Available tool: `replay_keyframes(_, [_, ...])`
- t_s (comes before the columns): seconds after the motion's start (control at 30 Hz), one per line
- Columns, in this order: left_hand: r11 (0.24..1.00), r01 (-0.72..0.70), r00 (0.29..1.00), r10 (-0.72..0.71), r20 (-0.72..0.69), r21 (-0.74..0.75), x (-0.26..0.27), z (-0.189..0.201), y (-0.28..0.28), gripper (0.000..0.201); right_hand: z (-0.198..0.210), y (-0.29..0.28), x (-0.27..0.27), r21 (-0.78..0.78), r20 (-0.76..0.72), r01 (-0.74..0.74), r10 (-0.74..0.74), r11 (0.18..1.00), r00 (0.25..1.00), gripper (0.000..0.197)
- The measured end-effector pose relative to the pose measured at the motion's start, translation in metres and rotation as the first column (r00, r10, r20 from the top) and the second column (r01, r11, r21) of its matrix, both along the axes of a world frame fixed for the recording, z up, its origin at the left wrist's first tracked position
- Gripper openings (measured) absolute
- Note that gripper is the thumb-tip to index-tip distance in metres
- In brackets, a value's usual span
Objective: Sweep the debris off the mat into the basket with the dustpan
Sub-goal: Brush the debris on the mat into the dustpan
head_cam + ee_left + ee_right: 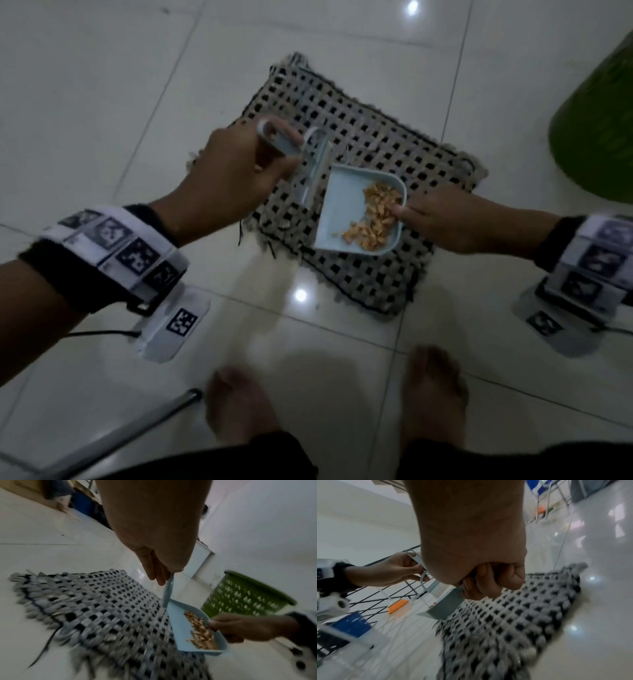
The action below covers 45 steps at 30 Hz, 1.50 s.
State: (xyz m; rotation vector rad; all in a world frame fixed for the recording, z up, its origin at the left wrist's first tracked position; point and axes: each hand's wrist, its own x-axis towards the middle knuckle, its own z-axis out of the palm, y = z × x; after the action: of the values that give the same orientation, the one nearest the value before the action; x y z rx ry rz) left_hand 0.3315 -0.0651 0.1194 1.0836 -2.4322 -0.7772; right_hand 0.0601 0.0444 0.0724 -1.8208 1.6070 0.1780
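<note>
A black-and-grey woven mat (359, 147) lies on the white tiled floor. My right hand (445, 222) grips the rear of a light blue dustpan (342, 205) held over the mat; its fingers (481, 586) are curled round the pan's edge. A pile of tan debris (376, 219) sits in the pan's back corner. My left hand (239, 171) holds a small light blue brush (308, 164) by its handle, with the bristles at the pan's open left edge. The green perforated basket (596, 130) stands on the floor to the right of the mat.
My bare feet (239, 404) stand on the tiles just in front of the mat. A metal pole (120, 435) lies at lower left. In the right wrist view, a wire rack (385, 595), a blue container (351, 623) and an orange item (398, 605) are at left.
</note>
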Motion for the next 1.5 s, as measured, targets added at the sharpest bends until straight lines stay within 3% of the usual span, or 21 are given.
replay_keyframes(0.23, [0.968,0.197,0.955,-0.226,0.193,0.156,0.044,-0.029,0.091,0.026,-0.031,0.100,0.019,0.211,0.025,-0.212,0.212,0.954,0.977,0.042])
replay_keyframes(0.37, [0.956,0.124,0.938,-0.201,0.283,0.266,0.059,-0.038,0.126,0.017,-0.043,0.129,0.028,0.302,0.161,-0.361,0.326,0.882,0.932,0.019])
replay_keyframes(0.57, [0.955,0.063,0.898,-0.181,0.400,0.291,0.055,-0.053,0.145,0.014,-0.072,0.146,0.041,0.370,0.307,-0.306,0.195,0.877,0.931,0.006])
replay_keyframes(0.67, [0.969,0.089,0.881,-0.185,0.435,0.231,0.049,-0.059,0.146,0.014,-0.078,0.145,0.050,0.389,0.302,-0.271,0.156,0.880,0.940,0.028])
replay_keyframes(0.77, [0.978,0.101,0.864,-0.178,0.470,0.184,0.048,-0.063,0.147,0.016,-0.081,0.145,0.055,0.378,0.300,-0.293,0.183,0.878,0.936,0.039])
replay_keyframes(0.93, [0.972,0.047,0.861,-0.157,0.484,0.231,0.043,-0.066,0.151,0.012,-0.084,0.144,0.058,0.350,0.246,-0.331,0.255,0.876,0.935,0.022])
replay_keyframes(1.07, [0.968,0.026,0.882,-0.140,0.449,0.251,0.042,-0.066,0.152,0.011,-0.087,0.142,0.060,0.329,0.250,-0.333,0.259,0.884,0.933,0.032])
replay_keyframes(1.17, [0.959,0.034,0.887,-0.158,0.434,0.281,0.038,-0.067,0.156,0.009,-0.087,0.141,0.061,0.333,0.250,-0.313,0.237,0.889,0.939,0.020])
replay_keyframes(1.33, [0.946,0.037,0.904,-0.169,0.393,0.322,0.028,-0.070,0.162,0.010,-0.089,0.140,0.062,0.311,0.264,-0.328,0.251,0.892,0.931,0.030])
replay_keyframes(1.5, [0.915,-0.007,0.941,-0.131,0.312,0.403,0.025,-0.063,0.159,0.009,-0.091,0.138,0.062,0.321,0.260,-0.364,0.288,0.874,0.922,0.026])
